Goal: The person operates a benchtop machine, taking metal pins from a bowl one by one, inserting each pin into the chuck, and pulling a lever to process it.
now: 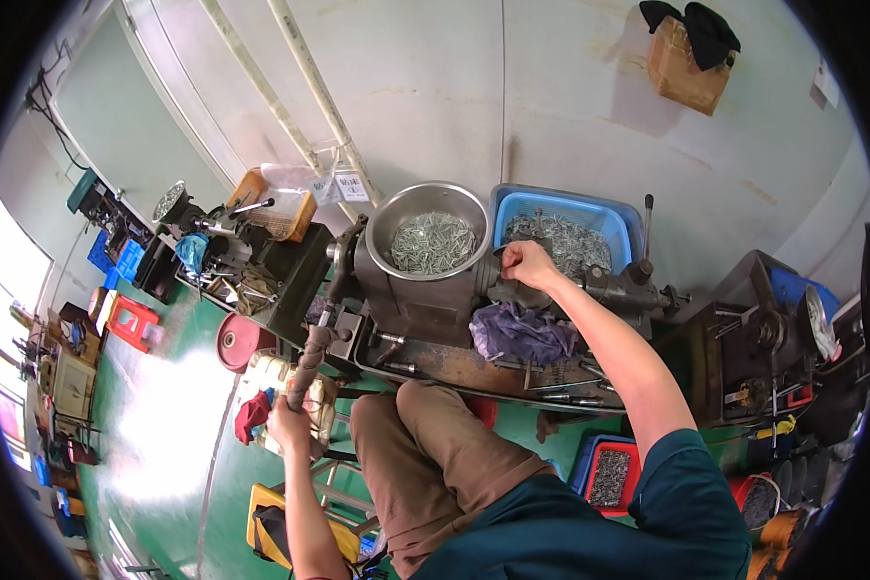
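Note:
My left hand [289,425] is closed around the lower end of a wrapped lever handle [308,369], which joins the left side of a grey bench lathe [406,307]. At the lathe's spindle end, my right hand [529,264] is pinched closed. Whatever lies between its fingertips is too small or hidden to make out. On top of the lathe, just left of that hand, rests a steel bowl [382,230] with many small metal pins [433,242]. Behind the hand stands a blue basin [631,217] of metal parts [570,242]. Below it lies a crumpled purple cloth [522,333].
Several hand tools [570,397] lie on the metal tray [435,379] under the lathe. Other machines stand at the left [261,253] and right [768,329]. A red bin [634,472] of parts sits on the floor at the right, and a yellow stool [266,512] at the lower left.

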Action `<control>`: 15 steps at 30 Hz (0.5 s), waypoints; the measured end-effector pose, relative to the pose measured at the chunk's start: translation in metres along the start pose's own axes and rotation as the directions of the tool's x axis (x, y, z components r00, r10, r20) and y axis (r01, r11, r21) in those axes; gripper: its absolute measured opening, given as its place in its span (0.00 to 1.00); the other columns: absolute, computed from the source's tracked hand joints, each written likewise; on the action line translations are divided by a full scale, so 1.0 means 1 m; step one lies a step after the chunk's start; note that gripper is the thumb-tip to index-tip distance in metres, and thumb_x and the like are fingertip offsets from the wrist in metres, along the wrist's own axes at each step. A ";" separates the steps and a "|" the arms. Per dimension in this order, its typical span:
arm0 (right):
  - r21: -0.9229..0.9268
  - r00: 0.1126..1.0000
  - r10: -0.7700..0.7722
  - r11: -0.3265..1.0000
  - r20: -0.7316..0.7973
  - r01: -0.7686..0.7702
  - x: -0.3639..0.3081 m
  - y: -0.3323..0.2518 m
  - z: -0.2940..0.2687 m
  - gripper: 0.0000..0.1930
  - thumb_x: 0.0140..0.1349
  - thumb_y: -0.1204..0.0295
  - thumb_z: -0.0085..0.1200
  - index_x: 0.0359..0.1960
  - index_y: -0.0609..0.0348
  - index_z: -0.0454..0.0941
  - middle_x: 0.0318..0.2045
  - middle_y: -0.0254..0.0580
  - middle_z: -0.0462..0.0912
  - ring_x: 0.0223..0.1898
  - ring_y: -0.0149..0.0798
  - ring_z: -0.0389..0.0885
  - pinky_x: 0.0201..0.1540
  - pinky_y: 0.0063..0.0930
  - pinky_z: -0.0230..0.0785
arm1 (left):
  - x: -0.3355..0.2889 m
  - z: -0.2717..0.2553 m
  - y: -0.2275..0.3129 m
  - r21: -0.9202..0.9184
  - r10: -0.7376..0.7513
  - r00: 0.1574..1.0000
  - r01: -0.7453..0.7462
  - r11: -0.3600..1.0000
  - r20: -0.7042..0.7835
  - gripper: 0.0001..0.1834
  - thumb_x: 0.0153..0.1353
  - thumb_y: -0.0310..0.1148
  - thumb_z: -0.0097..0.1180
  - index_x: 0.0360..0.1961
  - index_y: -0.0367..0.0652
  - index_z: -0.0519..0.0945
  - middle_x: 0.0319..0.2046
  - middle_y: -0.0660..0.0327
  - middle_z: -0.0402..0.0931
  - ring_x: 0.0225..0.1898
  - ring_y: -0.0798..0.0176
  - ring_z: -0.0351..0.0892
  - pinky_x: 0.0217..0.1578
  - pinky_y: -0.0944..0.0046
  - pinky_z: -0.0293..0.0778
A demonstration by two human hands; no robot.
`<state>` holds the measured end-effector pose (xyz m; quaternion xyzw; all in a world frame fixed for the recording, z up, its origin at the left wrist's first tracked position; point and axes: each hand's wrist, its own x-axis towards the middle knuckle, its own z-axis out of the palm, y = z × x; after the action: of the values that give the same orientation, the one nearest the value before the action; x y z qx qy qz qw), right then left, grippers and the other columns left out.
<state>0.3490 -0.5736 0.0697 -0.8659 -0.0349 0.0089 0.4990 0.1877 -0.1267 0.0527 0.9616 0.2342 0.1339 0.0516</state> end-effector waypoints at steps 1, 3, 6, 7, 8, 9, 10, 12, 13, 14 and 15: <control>-0.012 1.000 0.000 1.000 0.011 0.000 0.001 -0.001 0.000 0.07 0.33 0.79 0.57 0.17 0.60 0.72 0.16 0.32 0.73 0.21 0.28 0.71 0.26 0.21 0.62 | 0.008 0.001 -0.005 -0.002 0.020 0.999 -0.020 1.000 -0.030 0.08 0.40 0.32 0.53 0.24 0.43 0.72 0.20 0.50 0.73 0.26 0.47 0.73 0.27 0.51 0.68; -0.027 1.000 0.000 1.000 0.025 0.000 0.001 -0.003 -0.005 0.08 0.32 0.76 0.58 0.19 0.60 0.74 0.18 0.35 0.76 0.23 0.31 0.73 0.28 0.23 0.64 | 0.019 0.003 -0.013 0.033 0.065 0.997 -0.064 0.997 -0.035 0.06 0.41 0.30 0.51 0.24 0.43 0.73 0.21 0.51 0.73 0.27 0.48 0.73 0.28 0.52 0.67; -0.221 0.995 0.010 0.975 0.102 0.013 0.006 -0.008 -0.025 0.10 0.35 0.68 0.59 0.21 0.58 0.76 0.22 0.40 0.78 0.27 0.36 0.76 0.31 0.26 0.67 | 0.035 0.002 -0.021 0.004 0.051 0.999 -0.051 0.999 0.001 0.06 0.41 0.29 0.50 0.24 0.43 0.73 0.22 0.51 0.73 0.28 0.49 0.73 0.29 0.54 0.67; -0.325 0.998 0.022 0.946 0.051 -0.004 0.008 -0.008 -0.037 0.10 0.36 0.66 0.58 0.22 0.56 0.77 0.23 0.41 0.78 0.27 0.38 0.77 0.32 0.28 0.67 | 0.038 0.002 -0.022 -0.002 0.071 0.997 -0.071 0.998 0.018 0.07 0.41 0.29 0.50 0.25 0.43 0.73 0.22 0.51 0.73 0.29 0.49 0.73 0.30 0.54 0.67; -0.408 1.000 0.014 0.913 0.013 -0.008 0.009 -0.007 -0.049 0.11 0.38 0.63 0.57 0.23 0.54 0.78 0.24 0.42 0.78 0.28 0.39 0.77 0.32 0.29 0.67 | 0.037 0.004 -0.022 -0.014 0.074 0.997 -0.073 0.997 0.022 0.07 0.41 0.29 0.50 0.25 0.43 0.73 0.22 0.51 0.73 0.29 0.49 0.73 0.30 0.54 0.67; -0.504 0.995 0.087 0.858 -0.052 -0.102 0.011 -0.006 -0.064 0.10 0.40 0.62 0.56 0.23 0.52 0.78 0.25 0.42 0.78 0.30 0.41 0.76 0.34 0.31 0.67 | 0.036 0.004 -0.023 -0.015 0.066 0.998 -0.066 0.998 0.017 0.07 0.41 0.29 0.50 0.25 0.43 0.73 0.23 0.51 0.73 0.29 0.49 0.72 0.31 0.54 0.67; -0.572 0.985 0.134 0.801 -0.113 -0.174 0.013 -0.004 -0.080 0.10 0.41 0.61 0.54 0.23 0.49 0.78 0.26 0.43 0.78 0.32 0.43 0.76 0.35 0.34 0.67 | 0.036 0.003 -0.023 -0.016 0.068 0.998 -0.068 0.998 -0.002 0.07 0.40 0.28 0.50 0.25 0.42 0.73 0.24 0.51 0.73 0.30 0.49 0.72 0.31 0.54 0.67; -0.736 0.951 0.173 0.603 -0.256 -0.308 0.009 0.006 -0.114 0.09 0.45 0.62 0.51 0.26 0.49 0.78 0.30 0.42 0.78 0.38 0.43 0.74 0.41 0.38 0.64 | 0.037 0.002 -0.023 -0.022 0.049 0.998 -0.049 0.999 0.030 0.07 0.40 0.28 0.50 0.26 0.42 0.72 0.24 0.52 0.73 0.30 0.49 0.72 0.31 0.54 0.67; -0.772 0.933 0.176 0.525 -0.314 -0.359 0.003 0.013 -0.131 0.11 0.46 0.61 0.49 0.27 0.50 0.78 0.33 0.42 0.77 0.43 0.43 0.70 0.44 0.41 0.61 | 0.037 0.003 -0.023 -0.032 0.032 0.998 -0.030 0.999 0.051 0.08 0.40 0.28 0.50 0.26 0.42 0.72 0.24 0.52 0.73 0.31 0.49 0.72 0.32 0.54 0.67; -0.798 0.909 0.191 0.435 -0.370 -0.417 -0.005 0.019 -0.148 0.12 0.48 0.60 0.48 0.29 0.52 0.78 0.36 0.41 0.76 0.48 0.42 0.67 0.46 0.44 0.57 | 0.037 0.003 -0.022 -0.036 0.032 0.998 -0.030 0.999 0.054 0.08 0.40 0.28 0.50 0.26 0.42 0.72 0.24 0.52 0.73 0.31 0.49 0.72 0.32 0.54 0.67; -0.811 0.893 0.145 0.376 -0.426 -0.448 -0.016 0.026 -0.163 0.14 0.50 0.59 0.46 0.31 0.54 0.77 0.38 0.40 0.74 0.51 0.41 0.63 0.48 0.46 0.54 | 0.038 0.003 -0.023 -0.030 0.028 0.997 -0.026 0.999 0.074 0.08 0.40 0.28 0.50 0.26 0.42 0.72 0.24 0.52 0.73 0.31 0.49 0.72 0.32 0.54 0.67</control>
<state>0.3422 -0.7287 0.1285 -0.9786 0.1955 -0.0448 -0.0465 0.2108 -0.0891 0.0551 0.9681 0.2170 0.1021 0.0725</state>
